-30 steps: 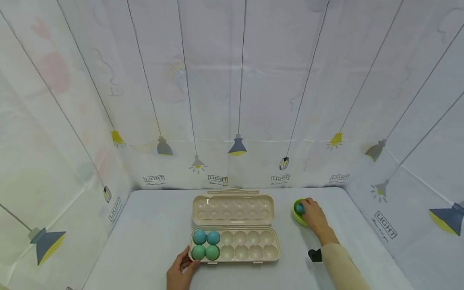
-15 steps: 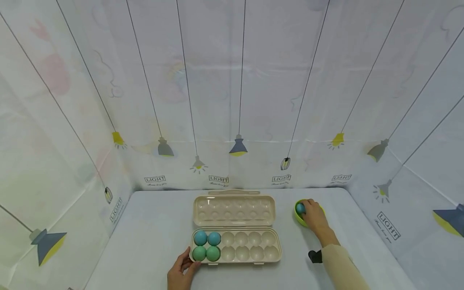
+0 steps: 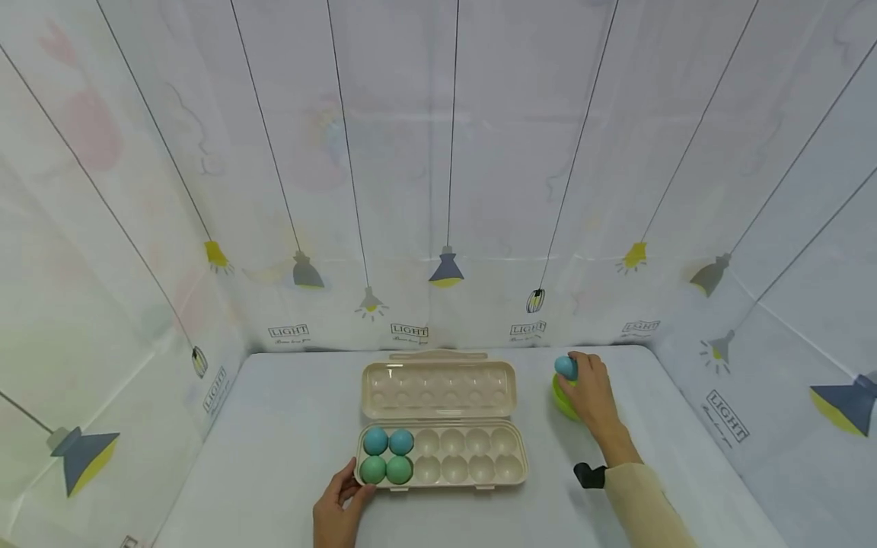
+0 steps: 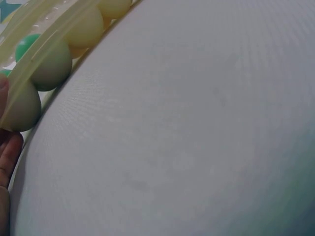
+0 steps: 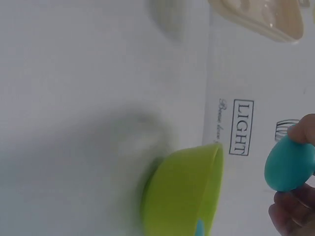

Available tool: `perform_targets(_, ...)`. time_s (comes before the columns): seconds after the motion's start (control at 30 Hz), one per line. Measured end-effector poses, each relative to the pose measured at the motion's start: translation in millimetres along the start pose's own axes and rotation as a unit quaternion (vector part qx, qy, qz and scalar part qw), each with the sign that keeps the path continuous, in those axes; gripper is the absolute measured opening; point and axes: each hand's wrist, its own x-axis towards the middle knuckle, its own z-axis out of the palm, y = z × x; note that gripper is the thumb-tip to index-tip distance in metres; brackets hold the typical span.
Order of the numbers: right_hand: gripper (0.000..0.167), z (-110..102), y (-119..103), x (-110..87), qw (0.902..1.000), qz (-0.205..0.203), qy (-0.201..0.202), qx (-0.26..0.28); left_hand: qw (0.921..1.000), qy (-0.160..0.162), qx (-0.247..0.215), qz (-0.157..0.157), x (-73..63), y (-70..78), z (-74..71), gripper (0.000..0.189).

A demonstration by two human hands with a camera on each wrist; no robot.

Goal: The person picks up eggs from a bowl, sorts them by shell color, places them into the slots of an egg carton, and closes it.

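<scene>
An egg carton lies open, its lid tipped back. Two blue eggs fill the left end of its back row, with two green eggs in front of them. My left hand grips the carton's front left corner; in the left wrist view only parts of its fingers show at the edge. Between thumb and fingers, my right hand pinches a blue egg above the rim of a lime-green bowl. A sliver of something blue shows at the bowl's mouth.
The white table meets patterned wall sheets at the back and both sides. A black piece sits by the right sleeve. The remaining cups of the carton hold no eggs.
My right hand has lifted the blue egg up out of the bowl, to above its rim. The left hand keeps its grip on the carton. The head view has shifted slightly.
</scene>
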Motion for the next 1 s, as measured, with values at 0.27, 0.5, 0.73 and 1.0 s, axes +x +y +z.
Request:
perform_targets(0.27, 0.047, 1.0, -48.9, -14.3, 0.9982, -0.005, 0.034, 0.049, 0.9999, -0.004, 0.01, -0.009, 0.0, -1.2, -2.1, 0.064)
perform_targets(0.5, 0.046, 13.6, -95.0, -31.9, 0.9916, -0.059, 0.069, 0.091, 1.0, -0.007, 0.004, 0.001, 0.9, 0.2, -2.1, 0.064)
perform_targets(0.73, 0.045, 37.1, -136.9, -51.9, 0.9797, -0.111, 0.059, 0.156, 0.9999, -0.01, 0.001, 0.006, 1.5, 1.3, -3.1, 0.067)
perform_targets(1.0, 0.043, 69.9, -173.3, -82.7, 0.9708, -0.123, -0.03, 0.204, 1.0, -0.009, -0.002, 0.002, 1.5, -0.1, -2.2, 0.066)
